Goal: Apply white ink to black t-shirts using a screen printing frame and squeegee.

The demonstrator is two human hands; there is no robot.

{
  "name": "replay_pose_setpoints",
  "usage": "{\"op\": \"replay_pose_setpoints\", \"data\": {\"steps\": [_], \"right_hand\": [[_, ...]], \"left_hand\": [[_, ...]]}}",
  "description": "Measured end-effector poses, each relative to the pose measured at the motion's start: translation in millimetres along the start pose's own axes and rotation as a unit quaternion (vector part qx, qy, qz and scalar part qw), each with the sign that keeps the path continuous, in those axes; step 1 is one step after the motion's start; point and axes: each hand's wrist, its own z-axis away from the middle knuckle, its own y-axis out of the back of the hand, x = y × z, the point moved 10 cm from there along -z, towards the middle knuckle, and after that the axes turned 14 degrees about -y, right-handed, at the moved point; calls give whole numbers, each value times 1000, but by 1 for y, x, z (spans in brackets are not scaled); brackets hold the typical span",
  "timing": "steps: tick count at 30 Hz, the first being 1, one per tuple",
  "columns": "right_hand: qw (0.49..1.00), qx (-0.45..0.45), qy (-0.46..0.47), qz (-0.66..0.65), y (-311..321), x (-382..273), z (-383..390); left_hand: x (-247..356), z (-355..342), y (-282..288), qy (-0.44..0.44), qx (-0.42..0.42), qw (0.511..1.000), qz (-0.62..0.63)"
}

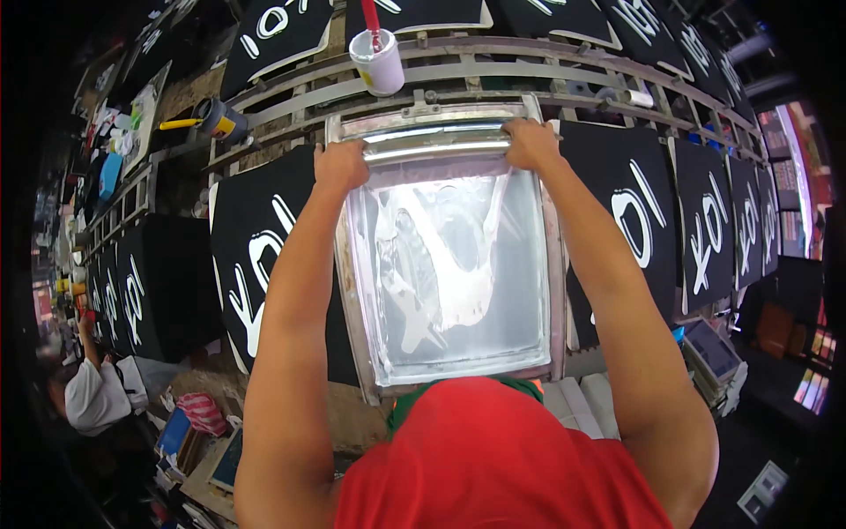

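Observation:
A metal-framed printing screen with white ink smeared over its mesh lies in front of me on a black cloth panel. At its far end sits a long squeegee. My left hand grips the squeegee's left end, and my right hand grips its right end. Both arms stretch forward over the screen's sides.
Black panels with white printed marks line a long rack on both sides. A white ink tub with a red stick and a dark can sit on the metal rails behind. Another person works at lower left.

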Motion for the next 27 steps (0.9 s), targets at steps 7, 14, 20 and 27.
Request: {"op": "replay_pose_setpoints", "data": {"steps": [7, 14, 20, 27], "right_hand": [[989, -146, -21, 11, -11, 10, 118], [986, -164, 3, -38, -36, 26, 351], [955, -297, -17, -19, -56, 37, 404], [975, -189, 16, -112, -27, 28, 363]], "left_hand": [[51, 109, -20, -25, -41, 999, 1], [139, 325, -58, -27, -79, 993, 83], [159, 371, -47, -43, -81, 989, 113], [146, 343, -32, -70, 34, 992, 103]]}}
